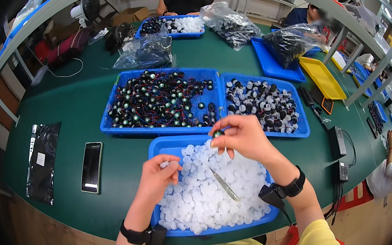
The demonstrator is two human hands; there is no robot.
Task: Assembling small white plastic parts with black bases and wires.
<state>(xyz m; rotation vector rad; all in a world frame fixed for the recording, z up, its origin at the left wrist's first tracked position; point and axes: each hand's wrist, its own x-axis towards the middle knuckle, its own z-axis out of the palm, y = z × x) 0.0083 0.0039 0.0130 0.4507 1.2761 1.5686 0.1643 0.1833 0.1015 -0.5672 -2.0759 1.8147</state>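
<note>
Over the blue tray of white pieces on the table, my forearms slant inward from the near side, and my right grip, the higher one, pinches a dark round part with thin wires between thumb and fingertips near the tray's far edge. My left grip hovers lower at the tray's left side, fingers curled and thumb closed on a small pale piece, while a slim pointed tool lies on the white pieces.
</note>
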